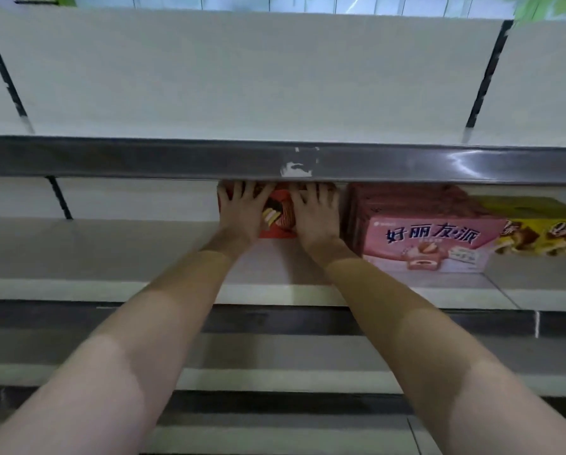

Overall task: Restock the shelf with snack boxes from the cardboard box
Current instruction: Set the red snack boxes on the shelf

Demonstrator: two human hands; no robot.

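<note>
Red box (280,215) | both hands flat, pressing | pink box (419,231) right | grey rail (176,160) above

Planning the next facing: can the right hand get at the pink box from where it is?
Probably yes. The right hand lies flat on the red box, and the pink box stands just to its right on the same shelf, with nothing between them.

White back panels (242,77) stand behind the shelving, split by dark slotted uprights (488,73) (one near each side). A grey price rail (144,159) with torn label scraps and a glare streak crosses the view; blurred green shapes (544,6) show above
</note>
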